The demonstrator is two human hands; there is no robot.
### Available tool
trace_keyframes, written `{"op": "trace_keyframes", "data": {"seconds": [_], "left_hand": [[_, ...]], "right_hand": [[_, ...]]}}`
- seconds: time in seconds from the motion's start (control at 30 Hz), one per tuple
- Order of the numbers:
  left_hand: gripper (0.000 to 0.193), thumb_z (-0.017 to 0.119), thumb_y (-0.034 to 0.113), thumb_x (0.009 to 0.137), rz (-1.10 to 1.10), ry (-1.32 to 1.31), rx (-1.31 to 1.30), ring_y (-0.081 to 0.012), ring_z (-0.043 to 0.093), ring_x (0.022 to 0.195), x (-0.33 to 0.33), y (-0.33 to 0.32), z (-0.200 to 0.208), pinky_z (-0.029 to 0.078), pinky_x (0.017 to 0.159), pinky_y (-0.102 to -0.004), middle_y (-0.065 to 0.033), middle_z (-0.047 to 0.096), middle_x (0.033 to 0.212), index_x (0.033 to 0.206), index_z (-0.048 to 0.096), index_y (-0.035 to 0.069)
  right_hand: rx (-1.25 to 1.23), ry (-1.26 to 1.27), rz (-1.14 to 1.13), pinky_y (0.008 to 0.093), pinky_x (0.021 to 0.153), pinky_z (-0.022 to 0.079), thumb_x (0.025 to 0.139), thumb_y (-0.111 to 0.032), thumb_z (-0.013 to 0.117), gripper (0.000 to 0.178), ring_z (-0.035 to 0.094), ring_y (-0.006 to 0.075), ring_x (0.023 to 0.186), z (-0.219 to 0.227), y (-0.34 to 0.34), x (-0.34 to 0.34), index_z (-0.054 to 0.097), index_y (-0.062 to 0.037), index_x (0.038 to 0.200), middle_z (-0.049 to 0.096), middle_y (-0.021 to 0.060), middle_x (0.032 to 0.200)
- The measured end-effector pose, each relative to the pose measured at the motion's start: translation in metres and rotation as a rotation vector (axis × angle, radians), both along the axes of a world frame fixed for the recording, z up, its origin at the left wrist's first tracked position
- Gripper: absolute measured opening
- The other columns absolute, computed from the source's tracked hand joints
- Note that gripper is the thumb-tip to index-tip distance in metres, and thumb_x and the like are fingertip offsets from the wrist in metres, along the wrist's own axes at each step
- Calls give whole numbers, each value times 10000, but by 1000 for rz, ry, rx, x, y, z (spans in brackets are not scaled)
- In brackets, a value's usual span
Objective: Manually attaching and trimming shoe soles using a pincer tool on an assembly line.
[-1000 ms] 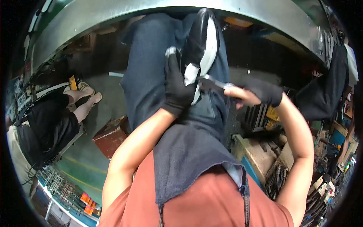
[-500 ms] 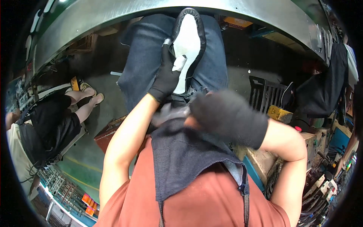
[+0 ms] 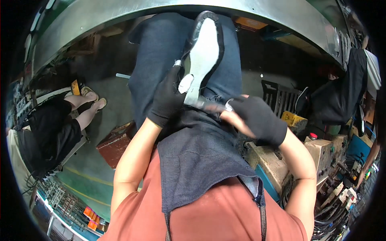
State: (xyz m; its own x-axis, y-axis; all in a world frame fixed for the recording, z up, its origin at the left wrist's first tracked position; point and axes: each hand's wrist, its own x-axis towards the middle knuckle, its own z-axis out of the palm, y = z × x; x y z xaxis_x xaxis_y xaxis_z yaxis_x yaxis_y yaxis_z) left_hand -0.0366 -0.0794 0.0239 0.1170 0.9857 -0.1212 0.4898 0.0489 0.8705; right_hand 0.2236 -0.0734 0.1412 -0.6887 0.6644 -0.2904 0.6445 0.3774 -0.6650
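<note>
A black shoe upper with a white bottom (image 3: pixel 206 44) lies sole-up across my lap, its toe pointing away from me. My left hand (image 3: pixel 168 94), in a black fingerless glove with white wrapping on the thumb and a fingertip, grips its left side near the heel. My right hand (image 3: pixel 257 114), gloved the same way, is closed around the handle of what looks like a hammer (image 3: pixel 213 107), smeared by motion. The tool's grey head is at the heel end of the shoe; whether it touches cannot be made out.
A metal bench edge (image 3: pixel 161 9) curves across the far side above my knees. At left sits another person (image 3: pixel 52 132) in dark shorts. A brown box (image 3: pixel 116 145) stands on the floor left of me. Machine parts (image 3: pixel 263 162) and a yellow box (image 3: pixel 293 119) are at right.
The hammer's head has swung from over my lap up to the shoe's heel. My right hand has moved rightward. The shoe has tilted slightly, and my left hand has shifted a little toward me.
</note>
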Motion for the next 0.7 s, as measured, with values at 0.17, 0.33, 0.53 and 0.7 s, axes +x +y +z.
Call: {"op": "trace_keyframes", "data": {"seconds": [0.17, 0.33, 0.53, 0.7], "left_hand": [[776, 739, 292, 859, -104, 59, 208, -424, 536, 1254, 18, -10, 11, 442, 1040, -408, -340, 494, 1359, 1417, 367, -98], [922, 780, 285, 833, -61, -67, 59, -348, 418, 1380, 14, -17, -13, 343, 1130, -380, -313, 389, 1470, 1476, 255, -115], [742, 537, 303, 997, -18, -444, -81, -355, 312, 1427, 34, 18, 1, 257, 1171, -377, -293, 312, 1514, 1511, 172, -88], [630, 432, 214, 1026, 200, -115, 223, -410, 242, 1455, 41, 29, -32, 215, 1184, -406, -315, 238, 1540, 1508, 156, -82]], "right_hand": [[-276, -98, -132, 429, 672, 498, 988, -353, 516, 380, 651, 362, 744, -5, 44, 1, 665, -20, 881, 644, 214, 783], [270, -384, 48, 421, 635, 540, 988, -417, 494, 419, 671, 337, 695, -17, 41, -22, 643, -48, 855, 665, 182, 772], [525, -116, 170, 408, 570, 529, 965, -472, 540, 423, 671, 310, 648, -84, 85, 19, 597, -88, 797, 631, 123, 705], [89, -104, 131, 378, 586, 537, 990, -523, 489, 534, 690, 271, 643, -79, 82, 17, 647, -24, 885, 675, 133, 727]]}}
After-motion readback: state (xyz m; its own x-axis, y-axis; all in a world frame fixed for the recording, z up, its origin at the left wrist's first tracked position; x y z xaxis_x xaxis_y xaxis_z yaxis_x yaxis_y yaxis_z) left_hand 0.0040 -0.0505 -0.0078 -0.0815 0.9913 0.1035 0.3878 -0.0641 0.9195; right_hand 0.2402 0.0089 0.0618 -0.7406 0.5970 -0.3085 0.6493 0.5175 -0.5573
